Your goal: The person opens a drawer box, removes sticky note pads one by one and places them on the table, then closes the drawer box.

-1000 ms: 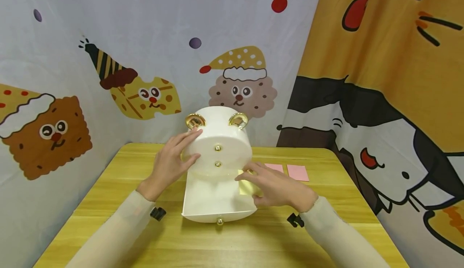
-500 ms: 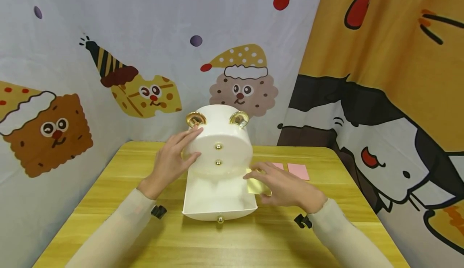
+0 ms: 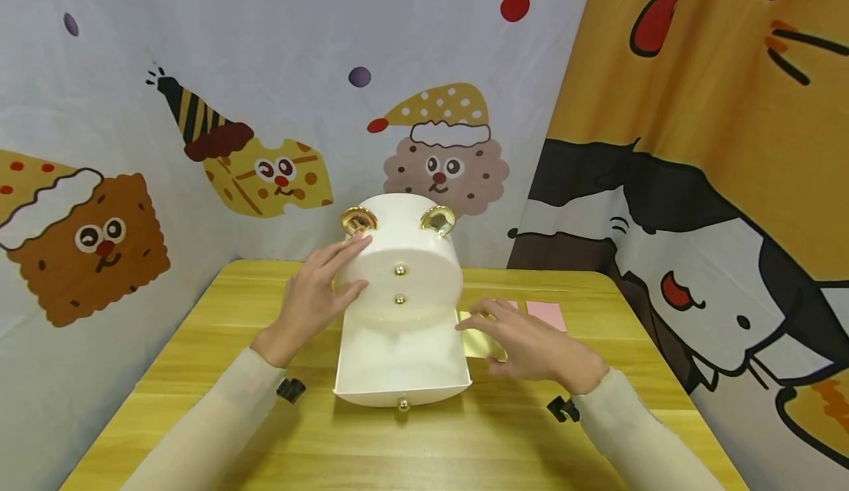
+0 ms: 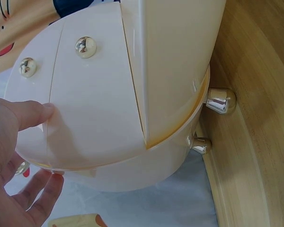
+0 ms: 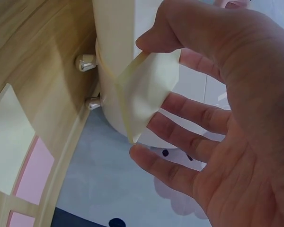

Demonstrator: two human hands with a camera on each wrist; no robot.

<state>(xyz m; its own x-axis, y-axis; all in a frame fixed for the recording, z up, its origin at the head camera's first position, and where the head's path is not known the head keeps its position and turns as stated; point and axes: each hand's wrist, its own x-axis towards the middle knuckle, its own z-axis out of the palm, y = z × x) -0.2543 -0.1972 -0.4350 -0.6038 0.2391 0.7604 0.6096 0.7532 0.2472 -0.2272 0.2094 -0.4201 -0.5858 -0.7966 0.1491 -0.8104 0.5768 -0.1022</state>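
A round white storage box [image 3: 431, 281] with gold ears and gold knobs stands on the table, its bottom drawer [image 3: 401, 362] pulled out towards me. My left hand [image 3: 313, 296] holds the box's left side. In the left wrist view its thumb [image 4: 33, 113] presses the front face while the fingers bend round the edge. Just right of the drawer, my right hand [image 3: 524, 340] holds a yellow sticky-note pad [image 3: 479, 343]. The right wrist view shows this pad [image 5: 146, 87] tilted on edge between thumb and fingers, close beside the box.
Pink sticky-note pads [image 3: 547, 315] lie behind my right hand, one partly hidden by it. A pale pad [image 5: 9, 139] lies beside them in the right wrist view. Printed cloth [image 3: 285, 71] hangs along the back and sides of the wooden table [image 3: 371, 447].
My right hand has moved to the right with the yellow sticky-note pad, from over the drawer's right side to just outside it. The left hand stays on the box.
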